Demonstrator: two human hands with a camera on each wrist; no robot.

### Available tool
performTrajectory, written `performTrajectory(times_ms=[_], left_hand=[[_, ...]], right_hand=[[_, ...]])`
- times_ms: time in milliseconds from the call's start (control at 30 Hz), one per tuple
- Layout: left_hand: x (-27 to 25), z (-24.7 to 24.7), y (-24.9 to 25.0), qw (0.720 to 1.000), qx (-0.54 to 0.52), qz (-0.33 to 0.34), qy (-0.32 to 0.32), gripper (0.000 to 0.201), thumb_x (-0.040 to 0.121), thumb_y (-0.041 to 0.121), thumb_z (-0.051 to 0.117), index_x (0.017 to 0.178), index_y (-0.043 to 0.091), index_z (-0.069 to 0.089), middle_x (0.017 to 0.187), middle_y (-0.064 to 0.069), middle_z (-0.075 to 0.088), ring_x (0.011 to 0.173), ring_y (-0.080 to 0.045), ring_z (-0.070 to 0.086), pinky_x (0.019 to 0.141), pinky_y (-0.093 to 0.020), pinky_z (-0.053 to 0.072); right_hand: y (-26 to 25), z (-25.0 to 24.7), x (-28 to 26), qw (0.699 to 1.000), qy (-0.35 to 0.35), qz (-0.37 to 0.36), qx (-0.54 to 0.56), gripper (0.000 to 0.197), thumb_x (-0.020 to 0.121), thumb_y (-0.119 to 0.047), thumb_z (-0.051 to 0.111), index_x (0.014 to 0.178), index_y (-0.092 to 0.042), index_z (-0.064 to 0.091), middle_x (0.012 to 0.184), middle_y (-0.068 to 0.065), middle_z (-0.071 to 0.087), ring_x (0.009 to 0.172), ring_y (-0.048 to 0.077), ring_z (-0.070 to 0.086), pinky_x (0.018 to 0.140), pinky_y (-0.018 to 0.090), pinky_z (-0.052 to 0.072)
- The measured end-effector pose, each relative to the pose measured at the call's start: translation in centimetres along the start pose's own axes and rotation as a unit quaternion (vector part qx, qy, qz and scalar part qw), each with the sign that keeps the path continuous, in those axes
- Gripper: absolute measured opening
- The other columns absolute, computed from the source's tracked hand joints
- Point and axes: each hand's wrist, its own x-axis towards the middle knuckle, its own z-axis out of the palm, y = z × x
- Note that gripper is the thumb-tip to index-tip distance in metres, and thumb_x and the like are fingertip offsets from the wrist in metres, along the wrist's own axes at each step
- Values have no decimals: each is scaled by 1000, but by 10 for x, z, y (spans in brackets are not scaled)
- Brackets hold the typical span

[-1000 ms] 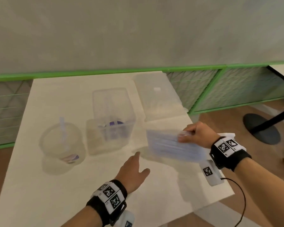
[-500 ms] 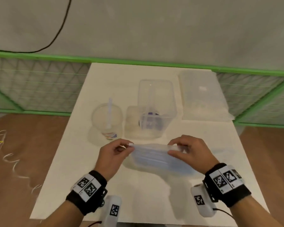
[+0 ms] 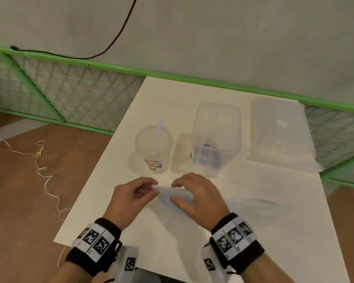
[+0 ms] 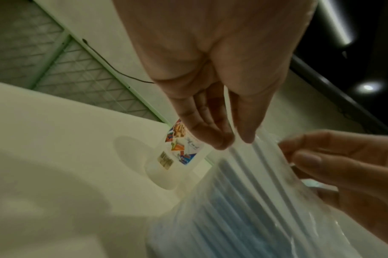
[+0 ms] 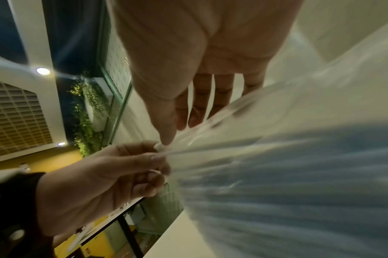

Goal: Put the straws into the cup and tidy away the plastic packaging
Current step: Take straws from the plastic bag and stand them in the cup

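Straws (image 4: 243, 200) sit sealed in the plastic packaging (image 3: 173, 194) you hold above the table (image 3: 253, 201) before the cup (image 3: 153, 148), left hand (image 3: 131, 198) pinching its end, right hand (image 3: 196, 198) gripping beside; opening step, next calls for parting the film.

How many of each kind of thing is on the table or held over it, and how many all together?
Cup: 1
Straw in the cup: 1
Pack of straws: 1
Clear containers: 3
Total: 6
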Motion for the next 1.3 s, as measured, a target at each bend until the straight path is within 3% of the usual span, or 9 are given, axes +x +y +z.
performTrajectory(times_ms=[167,367,500,700,800,933,1067,1167,1300], left_hand=[[0,-16,6,996,9,59,-67,4,83,38,76,86,34,76,81,9,73,73,-13,66,69,-24,55],[8,-28,10,981,81,158,-79,17,84,43,65,84,29,75,84,16,70,76,-7,66,67,-14,49],[16,-43,1,989,77,125,-27,12,87,9,72,81,20,74,87,13,69,68,-10,63,60,-17,51],[23,-70,-11,992,89,90,16,14,86,3,70,82,16,73,85,18,69,61,-7,62,55,-9,46],[28,-76,-12,993,84,74,28,12,86,1,69,83,12,73,83,21,69,60,-5,61,54,-7,46],[31,-74,-10,991,101,89,-1,16,87,6,70,81,20,72,90,20,69,71,-2,63,61,-8,48],[26,-63,-7,987,124,87,-60,16,89,13,70,83,27,65,94,14,67,80,-8,63,70,-22,51],[23,-54,2,976,131,105,-138,14,89,34,66,94,36,54,94,12,62,81,-12,60,69,-19,48],[26,-42,12,950,182,119,-223,26,96,39,56,119,51,52,108,22,57,99,3,53,79,-7,39]], right_hand=[[-22,24,14,1000,21,3,-13,34,89,-54,53,99,-26,69,96,-9,67,88,15,61,75,37,48],[-26,24,19,998,40,29,45,18,89,-43,63,87,-25,68,85,-11,68,76,10,60,70,41,50],[6,-1,0,993,98,64,7,10,86,-36,66,82,-26,66,83,-12,69,77,14,63,71,44,51],[71,-66,-59,958,194,172,-121,24,83,-52,58,80,-31,69,83,-17,68,86,16,64,80,49,48],[86,-90,-79,943,206,219,-141,14,83,-40,71,81,-26,70,85,-16,68,89,19,63,81,35,42],[85,-94,-87,942,211,254,-58,15,86,-16,74,87,-28,64,92,-13,67,89,15,63,72,21,50],[64,-77,-77,948,218,230,34,23,86,-11,71,92,-29,58,104,-9,62,90,6,63,63,18,55],[55,-61,-67,964,162,212,-17,7,89,-35,67,86,-29,67,107,-11,56,88,7,60,65,21,51],[51,-50,-54,957,89,260,-94,42,94,-54,45,80,-29,76,105,-12,54,94,14,55,73,29,45]])
